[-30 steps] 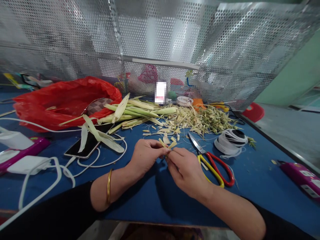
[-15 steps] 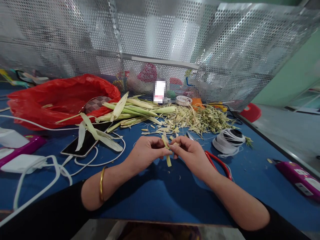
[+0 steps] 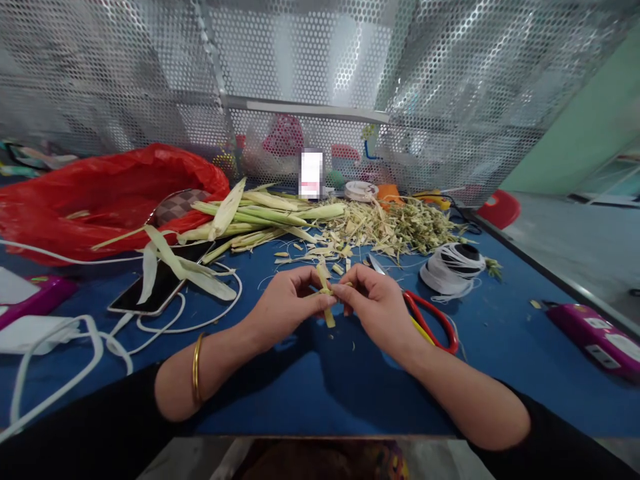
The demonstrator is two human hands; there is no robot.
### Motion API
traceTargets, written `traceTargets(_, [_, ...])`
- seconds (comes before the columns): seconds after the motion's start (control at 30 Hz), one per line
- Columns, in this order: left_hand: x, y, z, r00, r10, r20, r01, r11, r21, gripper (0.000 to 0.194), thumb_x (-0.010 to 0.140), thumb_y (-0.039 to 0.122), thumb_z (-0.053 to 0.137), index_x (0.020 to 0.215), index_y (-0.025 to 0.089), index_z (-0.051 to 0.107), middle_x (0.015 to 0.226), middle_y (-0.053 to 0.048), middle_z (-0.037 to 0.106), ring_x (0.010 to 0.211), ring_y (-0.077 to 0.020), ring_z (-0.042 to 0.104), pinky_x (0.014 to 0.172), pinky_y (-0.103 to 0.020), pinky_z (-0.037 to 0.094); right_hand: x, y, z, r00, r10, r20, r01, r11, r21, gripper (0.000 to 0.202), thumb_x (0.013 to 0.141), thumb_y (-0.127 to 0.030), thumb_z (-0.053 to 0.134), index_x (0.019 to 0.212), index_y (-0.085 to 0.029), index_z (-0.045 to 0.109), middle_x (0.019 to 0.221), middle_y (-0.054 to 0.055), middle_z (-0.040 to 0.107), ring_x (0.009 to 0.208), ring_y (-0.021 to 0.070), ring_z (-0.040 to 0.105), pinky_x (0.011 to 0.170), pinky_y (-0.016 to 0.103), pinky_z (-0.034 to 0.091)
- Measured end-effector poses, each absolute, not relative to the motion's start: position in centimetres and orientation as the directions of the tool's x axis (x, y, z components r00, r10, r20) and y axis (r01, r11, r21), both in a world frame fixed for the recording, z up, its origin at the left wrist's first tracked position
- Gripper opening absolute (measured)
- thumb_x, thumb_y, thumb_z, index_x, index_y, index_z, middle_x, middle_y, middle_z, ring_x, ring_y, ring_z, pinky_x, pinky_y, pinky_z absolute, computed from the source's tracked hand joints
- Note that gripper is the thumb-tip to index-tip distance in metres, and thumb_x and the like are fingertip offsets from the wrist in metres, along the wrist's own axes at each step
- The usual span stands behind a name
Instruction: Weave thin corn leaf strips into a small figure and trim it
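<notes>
A short strip of pale yellow-green husk (image 3: pixel 329 317) is pinched between the thumb and fingers of my left hand (image 3: pixel 290 301). Close against it, my right hand (image 3: pixel 376 300) has thumb and forefinger pressed together at the strip's middle, where the strip seems folded or wrapped across. The exact fold is hidden by the fingertips. Both hands hover low over the blue table (image 3: pixel 320 393). Scissors with red handles (image 3: pixel 445 325) lie beside and partly under my right hand, their blade tip showing beyond it. Small husk scraps (image 3: pixel 337 269) lie just past my fingertips.
Behind the hands lie long green husks (image 3: pixel 270 217) and a heap of shredded plant bits (image 3: pixel 395 227). A red plastic bag (image 3: pixel 45 213) and a phone (image 3: pixel 160 283) with white cables are at left. A spool of white cord (image 3: pixel 453 270) and a purple power strip (image 3: pixel 595 340) are at right.
My hands keep their pinch on the husk strip, with the right fingers shifting slightly against it. The whole view has swung a little, showing more of the scissors.
</notes>
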State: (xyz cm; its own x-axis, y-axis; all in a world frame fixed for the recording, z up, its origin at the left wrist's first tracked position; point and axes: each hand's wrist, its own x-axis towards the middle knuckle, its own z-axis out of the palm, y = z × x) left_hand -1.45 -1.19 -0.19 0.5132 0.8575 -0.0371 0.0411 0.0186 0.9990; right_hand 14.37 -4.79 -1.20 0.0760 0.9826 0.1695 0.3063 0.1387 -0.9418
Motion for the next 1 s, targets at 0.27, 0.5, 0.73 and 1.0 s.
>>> traceTargets(0.27, [-1.7, -1.1, 0.0, 0.51, 0.85, -0.132, 0.084, 0.103, 0.991, 0.022, 0.061, 0.027, 0.078, 0.067, 0.016, 0.06, 0.059, 0.001, 0.062, 0.057, -0.0138, 0.06, 0.061, -0.027, 0.048, 14.8, -4.3, -0.9, 0.024, 0.997, 0.074, 0.189, 0.068, -0.98, 0.02, 0.075, -0.031, 0.063, 0.062, -0.018, 0.055, 0.053, -0.004, 0.053, 0.046, 0.0102, 0.049, 0.05, 0.025, 0.038])
traceTargets(0.5, [-1.4, -1.3, -0.2, 0.492, 0.842, -0.219, 0.141, 0.171, 0.975, 0.016, 0.059, 0.024, 0.078, 0.067, 0.013, 0.069, 0.055, 0.002, 0.061, 0.051, -0.0091, 0.052, 0.054, -0.022, 0.041, 14.8, -3.9, -0.8, -0.019, 0.993, 0.117, 0.13, 0.118, -0.984, 0.015, 0.074, -0.032, 0.066, 0.077, -0.017, 0.067, 0.072, 0.0, 0.063, 0.067, 0.0132, 0.053, 0.063, 0.026, 0.042])
traceTargets(0.73, [-1.5, -1.2, -0.6, 0.502, 0.846, -0.179, 0.164, 0.11, 0.98, 0.018, 0.065, 0.032, 0.074, 0.07, 0.014, 0.074, 0.057, 0.0, 0.063, 0.055, -0.0109, 0.052, 0.055, -0.023, 0.039, 14.4, -4.3, -1.2, 0.12, 0.988, 0.097, 0.199, 0.071, -0.977, 0.021, 0.069, -0.032, 0.068, 0.057, -0.017, 0.059, 0.055, -0.003, 0.054, 0.053, 0.0096, 0.041, 0.051, 0.024, 0.032])
traceTargets(1.0, [-1.1, -1.5, -0.7, 0.446, 0.872, -0.199, 0.131, 0.156, 0.979, 0.023, 0.059, 0.026, 0.076, 0.079, 0.016, 0.072, 0.069, -0.002, 0.07, 0.064, -0.0154, 0.063, 0.061, -0.025, 0.045, 14.4, -4.1, -1.6, 0.13, 0.989, 0.071, 0.153, 0.051, -0.987, 0.021, 0.071, -0.031, 0.065, 0.057, -0.017, 0.056, 0.054, -0.004, 0.051, 0.053, 0.009, 0.041, 0.051, 0.023, 0.031])
